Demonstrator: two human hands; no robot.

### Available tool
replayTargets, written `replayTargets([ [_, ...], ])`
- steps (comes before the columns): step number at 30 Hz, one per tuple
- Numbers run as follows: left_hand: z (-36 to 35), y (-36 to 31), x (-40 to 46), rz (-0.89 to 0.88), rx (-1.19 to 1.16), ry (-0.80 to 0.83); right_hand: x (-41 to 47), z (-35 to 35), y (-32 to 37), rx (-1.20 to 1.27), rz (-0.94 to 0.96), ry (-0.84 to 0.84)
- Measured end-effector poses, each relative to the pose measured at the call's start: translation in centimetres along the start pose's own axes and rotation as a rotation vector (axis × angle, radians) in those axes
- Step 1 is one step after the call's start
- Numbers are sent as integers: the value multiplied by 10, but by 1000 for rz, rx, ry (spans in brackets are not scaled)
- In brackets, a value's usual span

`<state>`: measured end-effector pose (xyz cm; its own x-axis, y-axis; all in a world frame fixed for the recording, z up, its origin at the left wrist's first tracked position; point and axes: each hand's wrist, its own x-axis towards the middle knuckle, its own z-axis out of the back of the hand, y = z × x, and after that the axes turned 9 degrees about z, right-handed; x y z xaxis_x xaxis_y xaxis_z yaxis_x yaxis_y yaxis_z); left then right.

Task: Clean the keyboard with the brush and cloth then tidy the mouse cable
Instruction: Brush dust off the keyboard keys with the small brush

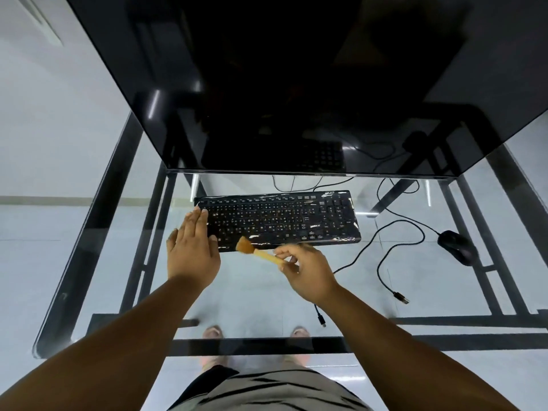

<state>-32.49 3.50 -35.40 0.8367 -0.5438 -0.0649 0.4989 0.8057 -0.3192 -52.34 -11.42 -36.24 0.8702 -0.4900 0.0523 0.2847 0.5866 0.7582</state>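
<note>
Pinching the brush [258, 253] by its handle, the right hand [308, 272] angles the bristles onto the near edge of the keyboard [278, 219], probably to sweep it, while the flat, open left hand [192, 250] steadies its left end on the glass desk [89, 256].

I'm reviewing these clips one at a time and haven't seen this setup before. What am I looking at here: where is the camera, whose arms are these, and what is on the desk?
There is no robot here. A person wears a wide-angle camera on the head, so you look down along their own two bare arms.

The surface is a glass desk; the floor and the person's feet show through it. A large dark monitor fills the top of the view.

Below it lies a black keyboard under a shiny clear cover. The left hand rests flat on its left end. The right hand pinches a small wooden brush, bristles at the keyboard's front edge.

To the right lies a black mouse, with loose cables looping over the glass to unplugged ends near the person. I see no cloth.
</note>
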Motion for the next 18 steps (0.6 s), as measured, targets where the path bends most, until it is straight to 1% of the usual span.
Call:
replayTargets([
  [3, -1, 12, -3, -1, 18, 41, 5, -13, 7, -136, 136, 105],
  [6, -1, 20, -4, 3, 39, 76, 10, -24, 10, -230, 201, 174],
  [15, 2, 30, 1, -15, 63, 112, 9, -35, 13, -334, 213, 217],
  [18, 14, 29, 9, -46, 45, 70, 12, -33, 22, -320, 173, 167],
])
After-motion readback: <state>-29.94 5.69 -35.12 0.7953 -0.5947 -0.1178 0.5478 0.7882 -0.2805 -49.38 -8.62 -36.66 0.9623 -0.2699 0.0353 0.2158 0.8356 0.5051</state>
